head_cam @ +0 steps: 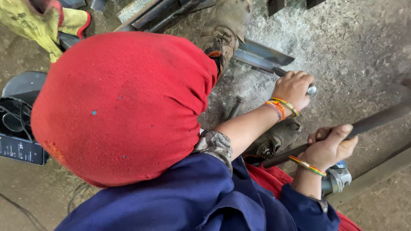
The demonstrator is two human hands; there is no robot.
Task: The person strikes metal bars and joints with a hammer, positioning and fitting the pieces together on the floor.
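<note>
Red fleece, nubby and pilled, fills the left and centre of the frame: a cloth head covering [124, 107] rounded like a dome, with a dark blue jacket [192, 201] of smooth woven cloth below it.

From under the jacket two bare forearms reach toward the right of the frame. Which hand is the left and which the right cannot be told from this angle. The upper hand [294, 89] is curled shut around the dark handle of a tool whose rounded metal end [312, 90] pokes out past the knuckles; woven orange and yellow thread bands circle its wrist. That hand sits at the end of a flat grey steel angle piece [261, 54] lying on the gritty concrete floor [351, 47].

The lower hand [329, 147], at lower right, is wrapped around a long dark round bar [372, 122] that slants up to the right edge, thumb laid along it. Just below the wrist shows the ribbed grey metal head of a power tool [338, 177].

Worn olive boots [224, 30] stand at top centre.
</note>
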